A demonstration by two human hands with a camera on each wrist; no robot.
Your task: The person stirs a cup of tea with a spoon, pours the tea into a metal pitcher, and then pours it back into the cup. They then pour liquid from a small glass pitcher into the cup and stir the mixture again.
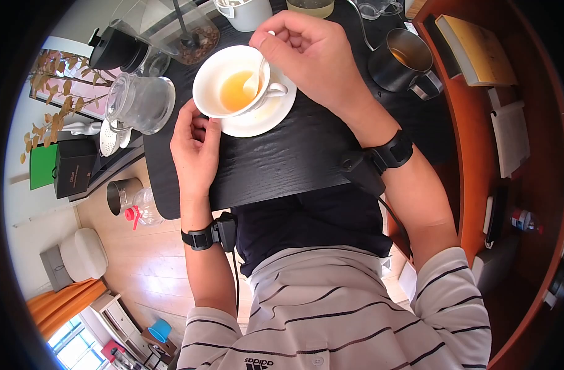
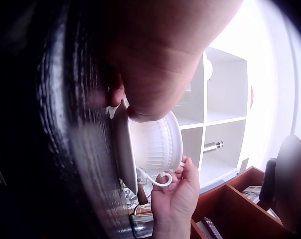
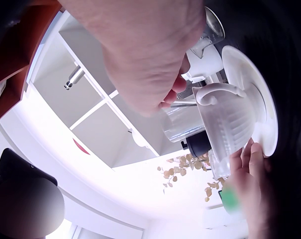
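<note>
In the head view a white cup [image 1: 211, 79] with amber liquid [image 1: 234, 94] sits on a white saucer [image 1: 254, 126] on the black table. My right hand [image 1: 322, 61] pinches the handle of a white spoon [image 1: 251, 86], whose bowl dips into the liquid. At the near left rim, my left hand [image 1: 197, 153] pinches the saucer, thumb close against the cup. The left wrist view shows the ribbed cup [image 2: 153, 144] upright on the saucer [image 2: 123, 147], the right hand [image 2: 176, 199] beyond it. In the right wrist view the cup handle [image 3: 220, 90] shows, while the spoon is hidden.
A glass pot [image 1: 140, 102], a coffee grinder [image 1: 118, 49] and a container of brown pieces [image 1: 199, 46] stand left of the cup. Behind it is a white vessel [image 1: 245, 13]. To the right stand a dark metal pitcher [image 1: 396, 61] and an orange-brown shelf [image 1: 464, 129].
</note>
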